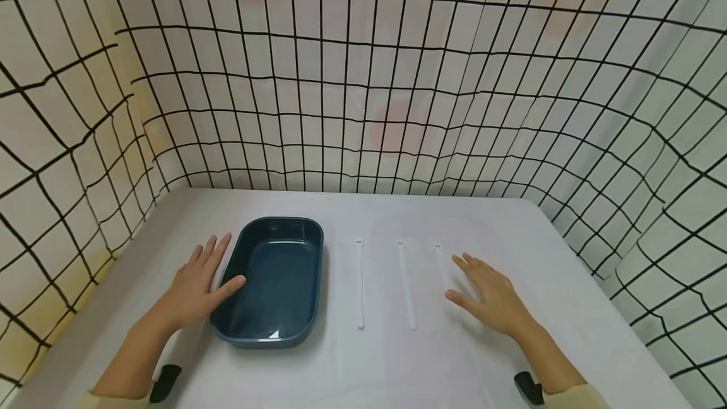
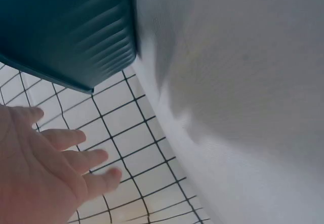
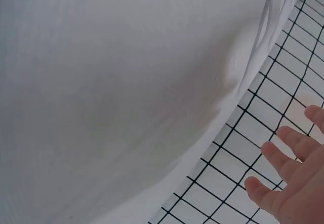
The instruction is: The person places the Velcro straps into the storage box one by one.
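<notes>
A dark blue rectangular tray [image 1: 284, 283] with raised walls sits left of centre on the white table. My left hand [image 1: 195, 286] is spread beside its left wall, thumb over the rim; whether it touches the tray cannot be told. In the left wrist view, the straight fingers of that hand [image 2: 45, 168] appear apart from the ribbed tray wall [image 2: 101, 36]. Three white cable ties lie lengthwise right of the tray: a left one [image 1: 360, 286], a middle one [image 1: 407, 286] and a right one [image 1: 439, 257]. My right hand [image 1: 491, 295], fingers extended and holding nothing, is beside the right cable tie.
Black wire mesh [image 1: 369, 87] with white sheeting behind it rises along the back and both sides of the table [image 1: 375, 371]. Dark bands [image 1: 166, 384] show at both wrists near the sleeves.
</notes>
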Available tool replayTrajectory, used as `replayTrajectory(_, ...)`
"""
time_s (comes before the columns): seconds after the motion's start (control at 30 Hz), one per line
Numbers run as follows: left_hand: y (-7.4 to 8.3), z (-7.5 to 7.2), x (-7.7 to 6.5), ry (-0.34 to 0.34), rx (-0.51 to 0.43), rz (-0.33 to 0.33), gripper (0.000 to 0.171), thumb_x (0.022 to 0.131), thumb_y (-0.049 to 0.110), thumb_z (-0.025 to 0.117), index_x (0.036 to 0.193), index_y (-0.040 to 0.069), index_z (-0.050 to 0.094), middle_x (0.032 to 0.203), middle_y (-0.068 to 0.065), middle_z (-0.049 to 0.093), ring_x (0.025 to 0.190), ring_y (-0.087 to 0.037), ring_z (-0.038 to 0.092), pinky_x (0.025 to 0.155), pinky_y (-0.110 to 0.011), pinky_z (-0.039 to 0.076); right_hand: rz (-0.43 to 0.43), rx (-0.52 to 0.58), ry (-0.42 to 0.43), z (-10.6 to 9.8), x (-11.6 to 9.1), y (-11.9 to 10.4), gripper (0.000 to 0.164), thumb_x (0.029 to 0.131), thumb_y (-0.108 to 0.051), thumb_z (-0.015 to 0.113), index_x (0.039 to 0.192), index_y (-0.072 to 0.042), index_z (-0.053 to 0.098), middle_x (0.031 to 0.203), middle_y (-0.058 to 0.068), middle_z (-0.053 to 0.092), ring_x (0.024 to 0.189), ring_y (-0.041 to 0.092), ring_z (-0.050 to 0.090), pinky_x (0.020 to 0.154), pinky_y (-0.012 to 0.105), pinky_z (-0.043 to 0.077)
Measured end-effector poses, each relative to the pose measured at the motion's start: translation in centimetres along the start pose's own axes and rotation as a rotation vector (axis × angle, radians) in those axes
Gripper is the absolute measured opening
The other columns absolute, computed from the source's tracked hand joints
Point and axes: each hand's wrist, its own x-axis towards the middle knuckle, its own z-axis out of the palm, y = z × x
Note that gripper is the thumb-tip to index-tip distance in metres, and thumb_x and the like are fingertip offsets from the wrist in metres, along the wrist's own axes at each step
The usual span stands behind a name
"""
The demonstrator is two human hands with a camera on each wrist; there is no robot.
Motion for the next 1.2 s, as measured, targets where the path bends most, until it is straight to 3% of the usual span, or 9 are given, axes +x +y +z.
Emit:
replayTrajectory(0.17, -0.2, 0.0, 0.1, 0.017, -0.167, -0.014, 0.087, 0.097, 0.042, 0.057, 0.157, 0.008, 0.004, 0.155, -0.032, 0.015, 0.136, -0.054, 0.024, 0.098, -0.073, 0.025, 0.044, 0.078, 0.006, 0.0, 0.0, 0.2, 0.07, 0.094, -0.05, 0.059, 0.148, -0.01, 0.041, 0.149, 0.019, 0.04, 0.134, 0.044, 0.035, 0.099, 0.07, 0.028)
replayTrajectory(0.3, -0.3, -0.1, -0.1, 0.055, -0.197, -0.027, 0.078, 0.1, 0.035, 0.054, 0.154, -0.001, 0.01, 0.143, -0.036, 0.034, 0.121, -0.052, 0.046, 0.091, -0.066, 0.041, 0.113, 0.165, -0.021, 0.1, 0.0, 0.3, 0.07, 0.095, -0.051, 0.057, 0.147, -0.008, 0.041, 0.148, 0.02, 0.041, 0.135, 0.045, 0.034, 0.102, 0.066, 0.028)
replayTrajectory(0.53, -0.5, 0.1, -0.2, 0.066, -0.24, -0.066, 0.059, 0.102, 0.026, 0.053, 0.145, -0.009, 0.032, 0.119, -0.029, 0.055, 0.102, -0.043, 0.061, 0.077, -0.052, 0.053, 0.184, 0.291, -0.011, 0.1, 0.4, 0.1, 0.066, 0.097, -0.047, 0.055, 0.143, -0.002, 0.045, 0.143, 0.021, 0.046, 0.128, 0.042, 0.044, 0.098, 0.064, 0.035)
replayTrajectory(0.9, -0.5, 0.2, -0.1, 0.056, -0.331, -0.101, 0.045, 0.099, 0.011, 0.058, 0.138, -0.006, 0.044, 0.111, -0.021, 0.059, 0.085, -0.025, 0.064, 0.07, -0.036, 0.055, 0.249, 0.342, -0.002, 0.0, 1.8, -0.2, 0.062, 0.095, -0.046, 0.059, 0.136, 0.001, 0.051, 0.125, 0.019, 0.06, 0.112, 0.034, 0.057, 0.09, 0.052, 0.047)
replayTrajectory(1.1, -0.4, 0.2, -0.2, 0.046, -0.389, -0.115, 0.042, 0.098, 0.008, 0.058, 0.136, -0.006, 0.048, 0.109, -0.018, 0.058, 0.079, -0.02, 0.062, 0.068, -0.026, 0.053, 0.287, 0.33, -0.001, 0.4, 2.0, -0.3, 0.054, 0.091, -0.036, 0.069, 0.126, 0.004, 0.058, 0.111, 0.014, 0.065, 0.103, 0.031, 0.062, 0.082, 0.043, 0.051)
replayTrajectory(1.2, -0.4, 0.4, -0.2, 0.048, -0.4, -0.116, 0.042, 0.098, 0.009, 0.059, 0.135, -0.006, 0.049, 0.109, -0.018, 0.057, 0.078, -0.02, 0.062, 0.067, -0.026, 0.053, 0.31, 0.328, -0.015, 0.5, 2.0, -0.4, 0.048, 0.09, -0.03, 0.071, 0.122, 0.005, 0.06, 0.105, 0.013, 0.067, 0.1, 0.032, 0.063, 0.08, 0.043, 0.052)
